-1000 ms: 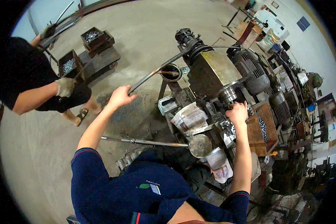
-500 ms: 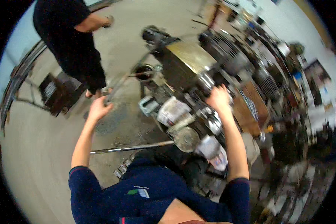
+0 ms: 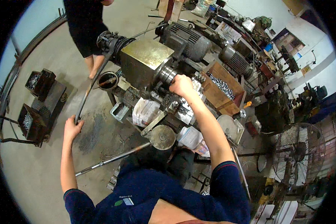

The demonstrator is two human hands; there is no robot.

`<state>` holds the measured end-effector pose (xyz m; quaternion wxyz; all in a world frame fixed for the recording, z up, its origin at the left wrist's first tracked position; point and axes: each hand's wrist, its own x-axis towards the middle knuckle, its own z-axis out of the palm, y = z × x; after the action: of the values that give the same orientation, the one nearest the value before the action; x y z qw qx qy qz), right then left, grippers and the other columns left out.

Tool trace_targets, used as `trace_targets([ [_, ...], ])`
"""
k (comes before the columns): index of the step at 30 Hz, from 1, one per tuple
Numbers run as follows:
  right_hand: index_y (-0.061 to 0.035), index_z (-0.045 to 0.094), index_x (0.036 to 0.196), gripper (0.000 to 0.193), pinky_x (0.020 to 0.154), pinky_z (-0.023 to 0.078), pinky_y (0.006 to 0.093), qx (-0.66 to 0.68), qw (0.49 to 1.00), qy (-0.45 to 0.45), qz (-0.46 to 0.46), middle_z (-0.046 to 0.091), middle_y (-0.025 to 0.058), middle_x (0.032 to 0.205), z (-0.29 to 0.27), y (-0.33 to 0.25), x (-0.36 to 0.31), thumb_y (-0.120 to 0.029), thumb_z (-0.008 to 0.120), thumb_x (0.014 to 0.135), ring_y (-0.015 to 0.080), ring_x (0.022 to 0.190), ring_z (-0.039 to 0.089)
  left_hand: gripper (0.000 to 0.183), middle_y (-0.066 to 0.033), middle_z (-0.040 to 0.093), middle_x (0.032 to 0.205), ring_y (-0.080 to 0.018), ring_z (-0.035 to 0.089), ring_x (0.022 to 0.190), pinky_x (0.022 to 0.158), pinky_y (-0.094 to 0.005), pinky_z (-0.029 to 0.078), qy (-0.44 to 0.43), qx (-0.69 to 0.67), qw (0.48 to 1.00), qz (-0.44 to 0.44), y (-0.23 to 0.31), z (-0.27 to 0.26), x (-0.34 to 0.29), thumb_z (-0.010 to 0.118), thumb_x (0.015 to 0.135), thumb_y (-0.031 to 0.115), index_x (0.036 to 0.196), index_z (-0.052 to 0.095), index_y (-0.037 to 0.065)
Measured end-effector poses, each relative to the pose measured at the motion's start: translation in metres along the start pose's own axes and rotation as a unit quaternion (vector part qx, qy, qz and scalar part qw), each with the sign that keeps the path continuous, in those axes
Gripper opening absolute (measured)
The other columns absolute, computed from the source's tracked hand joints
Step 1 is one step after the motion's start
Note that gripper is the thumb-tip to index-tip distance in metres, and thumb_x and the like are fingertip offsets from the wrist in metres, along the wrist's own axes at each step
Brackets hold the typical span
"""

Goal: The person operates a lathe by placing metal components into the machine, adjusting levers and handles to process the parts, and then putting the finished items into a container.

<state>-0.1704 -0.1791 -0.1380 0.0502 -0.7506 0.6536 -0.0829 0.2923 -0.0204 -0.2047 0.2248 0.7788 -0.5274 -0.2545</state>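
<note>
My left hand (image 3: 74, 127) is closed around the lower end of a long metal lever (image 3: 89, 91). The lever slopes up to the left end of a small lathe-like machine with a brass-coloured top cover (image 3: 147, 52). At the other end of that machine, my right hand (image 3: 182, 86) is against the shiny round spindle nose (image 3: 167, 74). Its fingers are bent together, and whatever they may hold is hidden. Below the right hand lies a metal slide (image 3: 172, 107) with bright fittings. A round metal disc (image 3: 162, 137) is nearer to me.
A wooden box of small metal parts (image 3: 222, 87) stands right of the machine, with an electric motor (image 3: 186, 41) behind. A long bar (image 3: 114, 158) crosses low at left. Two parts bins (image 3: 31, 121) sit on a trolley. Another person (image 3: 86, 30) stands far left; a fan (image 3: 298, 153) is right.
The view has swung right, so the machine appears farther left. My left hand, with its thumb apart before, is now wrapped around the lever's end. My right hand stays by the spindle nose.
</note>
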Motion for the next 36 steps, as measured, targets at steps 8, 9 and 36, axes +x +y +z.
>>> trace_targets([
  [8,0.004,0.067,0.076,0.031,0.074,0.052,0.041,0.05,0.998,0.011,0.021,0.064,0.025,0.079,0.006,0.004,0.007,-0.02,0.065,0.056,0.0375,0.077,0.064,0.022,-0.0213,0.063,0.077,-0.0388,0.062,0.076,0.07,-0.0465,0.049,0.124,0.29,0.942,0.11,-0.032,-0.005,0.037,0.063,0.07,0.015,0.085,0.059,-0.001],
  [9,0.0038,0.067,0.074,0.03,0.074,0.052,0.041,0.053,0.998,0.01,0.024,0.064,0.0251,0.078,0.006,0.005,0.008,-0.02,0.065,0.056,0.0376,0.076,0.064,0.02,-0.0197,0.062,0.076,-0.0379,0.062,0.074,0.069,-0.0453,0.05,0.128,0.325,0.93,0.117,-0.043,-0.017,0.052,0.062,0.069,0.013,0.085,0.058,0.0],
  [36,-0.0048,0.069,0.09,0.035,0.083,0.048,0.0388,0.06,0.973,0.156,0.158,0.065,0.0121,0.097,-0.041,0.141,-0.296,-0.016,0.066,0.057,0.033,0.093,0.058,0.03,-0.0148,0.066,0.092,-0.0297,0.063,0.088,0.075,-0.0429,0.05,-0.155,0.36,0.887,0.244,-0.011,0.24,0.155,0.069,0.069,0.018,0.097,0.063,0.01],
])
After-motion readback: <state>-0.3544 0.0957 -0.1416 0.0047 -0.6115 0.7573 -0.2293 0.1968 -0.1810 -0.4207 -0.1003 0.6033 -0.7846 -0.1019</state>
